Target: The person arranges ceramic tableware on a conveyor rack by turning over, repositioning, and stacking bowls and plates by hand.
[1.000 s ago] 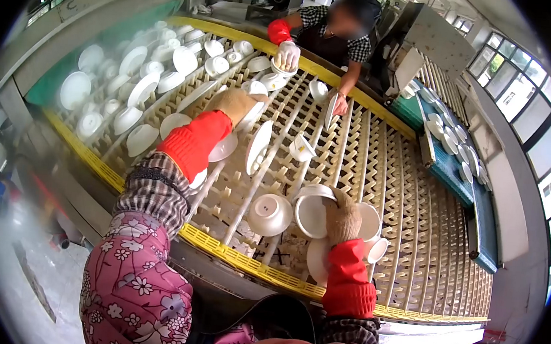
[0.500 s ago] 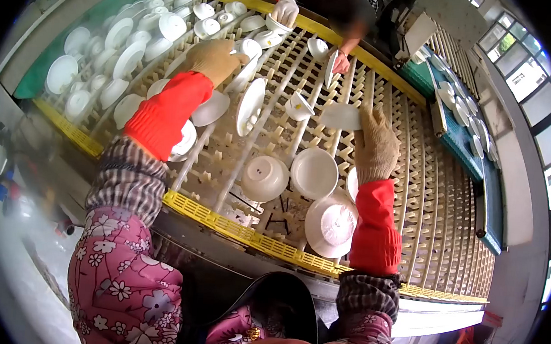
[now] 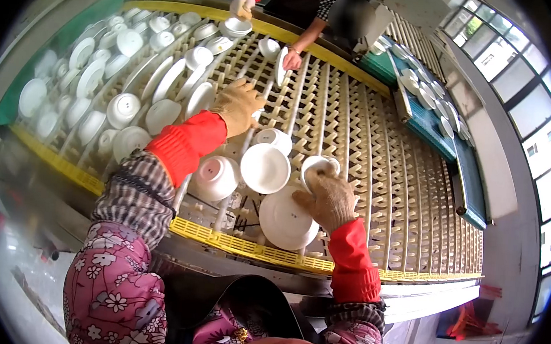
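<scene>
My left hand (image 3: 236, 106), in a tan work glove, has its fingers curled over a small white bowl, of which only an edge (image 3: 259, 114) shows. My gloved right hand (image 3: 329, 197) grips a small white bowl (image 3: 311, 164) by its rim, fingers reaching into it. Under that hand lies a large white dish (image 3: 283, 218). Between my hands rest a round white bowl (image 3: 265, 169) and another bowl (image 3: 275, 139) behind it. An upturned bowl (image 3: 216, 178) with a small mark on its base sits below my left wrist.
A pegged conveyor (image 3: 378, 180) with yellow edges (image 3: 250, 242) spans the view. Many plates and bowls (image 3: 88, 80) stand at its left. Across it, another person's hands hold a bowl (image 3: 236, 26) and a plate (image 3: 281, 66). A blue-green side belt (image 3: 431, 129) carries dishes.
Dishes have shifted left in view. My left hand has come over to the small bowl. My right hand has left a plate, moved down and left, and taken hold of a small bowl.
</scene>
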